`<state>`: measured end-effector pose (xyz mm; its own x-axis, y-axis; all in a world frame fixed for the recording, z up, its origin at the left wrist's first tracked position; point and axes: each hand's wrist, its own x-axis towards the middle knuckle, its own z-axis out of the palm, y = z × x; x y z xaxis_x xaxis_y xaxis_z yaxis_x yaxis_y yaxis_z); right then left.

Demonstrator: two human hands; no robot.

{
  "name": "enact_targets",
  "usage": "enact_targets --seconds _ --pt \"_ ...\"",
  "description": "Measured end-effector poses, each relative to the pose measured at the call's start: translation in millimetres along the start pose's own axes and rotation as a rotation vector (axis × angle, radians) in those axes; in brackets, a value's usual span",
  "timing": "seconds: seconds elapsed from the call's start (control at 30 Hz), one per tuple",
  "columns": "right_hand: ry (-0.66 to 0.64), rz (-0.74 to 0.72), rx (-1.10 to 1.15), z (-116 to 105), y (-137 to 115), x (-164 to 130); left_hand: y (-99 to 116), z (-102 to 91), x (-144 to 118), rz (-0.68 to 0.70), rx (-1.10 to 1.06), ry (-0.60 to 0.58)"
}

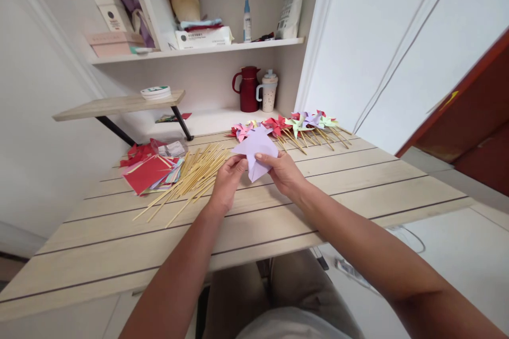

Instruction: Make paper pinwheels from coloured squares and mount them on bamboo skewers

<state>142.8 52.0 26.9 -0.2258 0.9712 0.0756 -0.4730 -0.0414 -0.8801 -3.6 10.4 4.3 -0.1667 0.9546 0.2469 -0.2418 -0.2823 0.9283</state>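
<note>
A sheet of light purple paper point(257, 149), with cuts and a partly bent edge, is held up over the middle of the table. My left hand point(228, 180) pinches its lower left part between thumb and fingers. On the other side my right hand point(287, 169) grips it, thumb on top and fingers behind. Just left of my left hand lies a loose pile of thin wooden sticks point(194, 172). Behind the paper, several paper pinwheels point(278, 125) on sticks lie in a row, in red, pink, purple and pale green.
A stack of coloured paper point(147, 174) lies left of the sticks, near a clear plastic bag point(172, 148). A small raised shelf point(119, 105) stands at the back left. A red jug point(249, 90) and a speckled cup point(269, 92) stand at the back. The slatted table's front edge point(254, 259) is close to my lap.
</note>
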Motion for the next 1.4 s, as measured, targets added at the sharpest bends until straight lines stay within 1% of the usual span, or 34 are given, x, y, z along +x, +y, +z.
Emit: enact_targets --seconds 0.07,0.13,0.27,0.33,0.43,0.5,0.63,0.77,0.83,0.97,1.0,1.07,1.13,1.23,1.3,1.4 --pt "-0.031 0.019 0.019 2 3 -2 -2 1.7 -1 -0.053 -0.044 -0.034" --pt "-0.034 0.012 0.016 3 5 -2 -2 3.0 -2 -0.073 -0.066 -0.054" --pt "0.022 -0.028 -0.007 2 9 0 0 4.3 -3 -0.047 -0.087 -0.041" --pt "0.053 -0.048 -0.022 2 9 0 3 4.8 -3 -0.034 -0.110 -0.061" --pt "0.048 -0.059 -0.060 4 9 -2 4 5.7 -3 -0.060 -0.118 -0.098" --pt "0.034 -0.048 -0.068 6 9 -4 3 5.9 -3 -0.074 -0.098 -0.057" --pt "0.028 -0.028 -0.061 8 12 -5 -1 5.5 -2 -0.078 -0.074 0.097" --pt "-0.016 -0.017 -0.068 6 15 -2 -1 5.4 -1 -0.092 -0.085 0.139" --pt "-0.033 -0.036 -0.093 3 15 0 -1 4.3 0 -0.094 -0.093 0.174" --pt "-0.047 -0.164 -0.170 -1 10 1 0 -1.5 2 -0.106 -0.148 0.279" --pt "-0.081 -0.206 -0.193 -2 9 0 0 -3.2 3 -0.107 -0.174 0.304" --pt "-0.191 -0.298 -0.260 -3 8 -2 1 -6.2 4 -0.104 -0.230 0.350" --pt "-0.287 -0.395 -0.379 -3 9 -5 2 -8.3 6 -0.096 -0.279 0.368" --pt "-0.359 -0.507 -0.587 -3 13 -8 4 -9.5 7 -0.101 -0.335 0.339" --pt "-0.379 -0.561 -0.663 -3 17 -8 5 -9.1 7 -0.119 -0.363 0.306" --pt "-0.343 -0.637 -0.749 -5 21 -5 5 -7.6 5 -0.143 -0.362 0.242"
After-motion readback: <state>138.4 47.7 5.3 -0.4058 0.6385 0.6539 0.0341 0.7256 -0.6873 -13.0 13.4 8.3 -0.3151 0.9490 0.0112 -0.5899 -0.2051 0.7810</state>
